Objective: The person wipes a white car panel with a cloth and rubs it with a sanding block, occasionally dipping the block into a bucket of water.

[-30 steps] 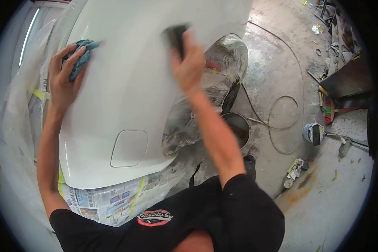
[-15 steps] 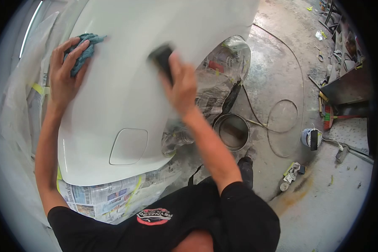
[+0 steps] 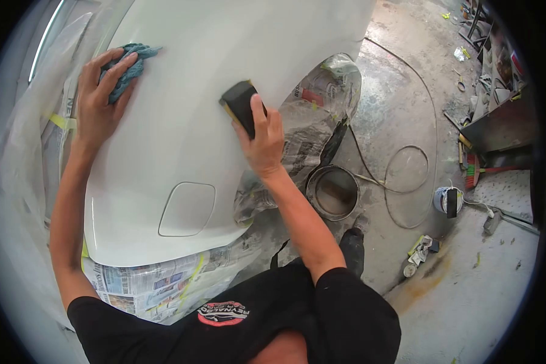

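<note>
Under the fingers of my left hand (image 3: 100,100) is a crumpled blue-green cloth (image 3: 127,68), pressed against the far left side of a pale car panel (image 3: 164,139). My right hand (image 3: 266,141) is closed around a black sanding block (image 3: 241,104) with a yellowish edge. The block rests on the panel's smooth surface, right of the cloth, and its underside is hidden. Nearer my body, a fuel flap outline (image 3: 188,209) shows in the panel. To the right of the block, newspaper and plastic masking (image 3: 306,130) fills the wheel opening.
A round bucket (image 3: 333,192) with murky liquid stands on the floor beside my foot. A thin hose (image 3: 434,121) loops across the concrete. Taped newspaper (image 3: 145,288) hangs below the panel. Clutter, a brush (image 3: 472,171) and a white tub (image 3: 448,201) sit at the right.
My right hand and the sanding block, blurred earlier, now show sharply and sit slightly lower and to the right. My left hand with the cloth has shifted a little up and right.
</note>
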The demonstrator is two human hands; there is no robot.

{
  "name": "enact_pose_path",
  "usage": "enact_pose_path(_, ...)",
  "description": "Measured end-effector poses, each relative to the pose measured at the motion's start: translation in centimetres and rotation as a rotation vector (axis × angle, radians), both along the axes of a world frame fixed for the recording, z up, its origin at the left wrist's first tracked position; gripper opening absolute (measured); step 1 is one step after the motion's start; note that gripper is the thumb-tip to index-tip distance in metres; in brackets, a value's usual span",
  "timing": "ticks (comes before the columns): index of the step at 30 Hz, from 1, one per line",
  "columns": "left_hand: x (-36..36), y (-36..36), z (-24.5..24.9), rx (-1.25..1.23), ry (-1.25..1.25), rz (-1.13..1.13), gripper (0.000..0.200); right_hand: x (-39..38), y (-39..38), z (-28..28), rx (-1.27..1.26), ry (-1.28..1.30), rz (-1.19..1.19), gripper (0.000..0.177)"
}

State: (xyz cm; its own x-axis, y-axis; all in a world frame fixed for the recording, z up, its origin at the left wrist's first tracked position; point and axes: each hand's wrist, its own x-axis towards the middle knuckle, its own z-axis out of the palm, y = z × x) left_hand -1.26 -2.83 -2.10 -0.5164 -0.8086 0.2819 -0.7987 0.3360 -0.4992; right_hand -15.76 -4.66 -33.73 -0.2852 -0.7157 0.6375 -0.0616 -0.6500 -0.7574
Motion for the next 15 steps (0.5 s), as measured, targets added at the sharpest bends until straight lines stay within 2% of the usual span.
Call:
enact_pose_path(2, 0.1, 0.1, 0.0, -0.004, 0.002, 0.015, 0.051, -0.7, -3.4, -2.9, -0.068, 0.134, -0.001, 0.074)
enact_pose_path(6, -0.2, 0.1, 0.1, 0.006, -0.002, 0.032, 0.05, -4.5, -17.5, -4.3, 0.38, -0.154, -0.057, 0.066)
enact_pose_path(9, -0.1, 0.0, 0.1, -0.006, -0.017, 0.016, 0.051, -3.6, -16.6, -4.3, 0.347, -0.096, -0.135, 0.067)
enact_pose_path(10, 0.0, 0.1, 0.1, -0.002, -0.015, 0.01, 0.051, -3.2, -13.0, -2.7, 0.37, -0.07, -0.085, 0.07)
enact_pose_path(13, -0.1, 0.0, 0.3, -0.002, -0.017, 0.002, 0.051, -0.2, -3.3, -3.3, 0.163, -0.083, -0.022, 0.072)
enact_pose_path(15, -0.2, 0.0, 0.1, -0.01, -0.021, 0.003, 0.051, -1.2, -5.6, -4.2, 0.169, -0.053, -0.022, 0.071)
